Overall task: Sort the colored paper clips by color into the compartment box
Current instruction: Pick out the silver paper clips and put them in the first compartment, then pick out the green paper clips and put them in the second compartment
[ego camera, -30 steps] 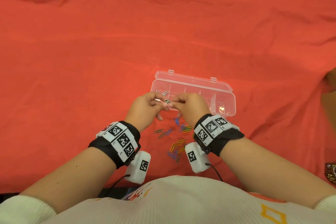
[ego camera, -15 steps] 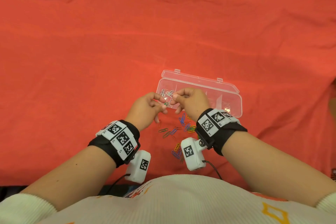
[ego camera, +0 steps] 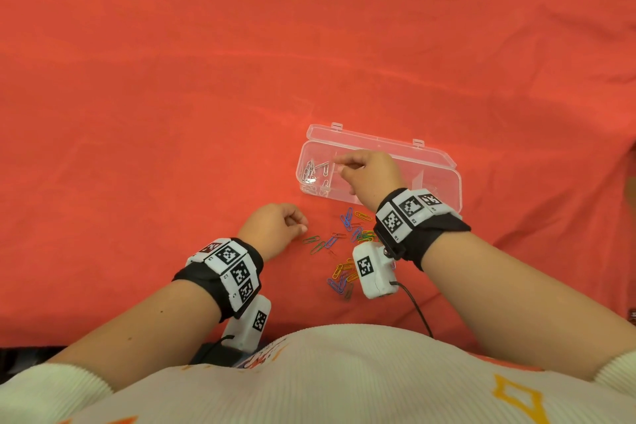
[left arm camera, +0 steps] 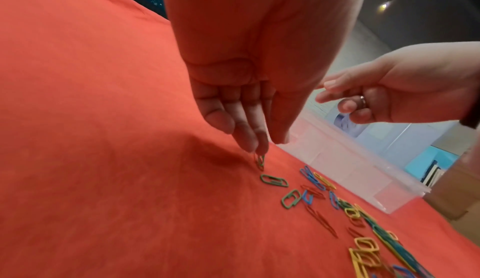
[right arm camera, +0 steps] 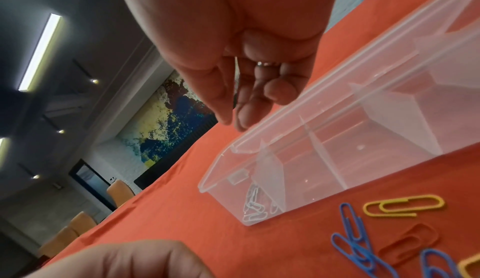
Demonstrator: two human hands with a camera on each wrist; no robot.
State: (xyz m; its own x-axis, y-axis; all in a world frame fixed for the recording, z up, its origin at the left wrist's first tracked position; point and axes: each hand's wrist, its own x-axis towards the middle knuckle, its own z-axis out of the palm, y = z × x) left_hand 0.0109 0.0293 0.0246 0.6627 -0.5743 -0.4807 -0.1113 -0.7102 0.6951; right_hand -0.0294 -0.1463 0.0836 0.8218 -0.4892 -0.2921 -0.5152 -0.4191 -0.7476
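Note:
A clear compartment box (ego camera: 437, 155) lies open on the red cloth. Several silver clips (ego camera: 311, 170) sit in its leftmost compartment (right arm camera: 253, 206). My right hand (ego camera: 340, 163) hovers over the box beside that compartment; thumb and forefinger are slightly apart (right arm camera: 233, 121) with nothing between them. My left hand (ego camera: 301, 225) is down on the cloth left of the loose coloured clips (ego camera: 347, 220). Its fingertips (left arm camera: 255, 149) touch a green clip (left arm camera: 259, 162), with the thumb a little apart. Whether the clip is lifted is unclear.
Green, blue, yellow and red clips (left arm camera: 319, 192) are scattered on the cloth (ego camera: 172, 113) between the box's near wall and my body, partly under the right wrist camera (ego camera: 373, 268). Its cable (ego camera: 416, 310) trails towards me.
Both hands were together over the box's left end with a silver clip. The left hand has dropped back to the loose clips; the right hand stays over the box, now without a clip.

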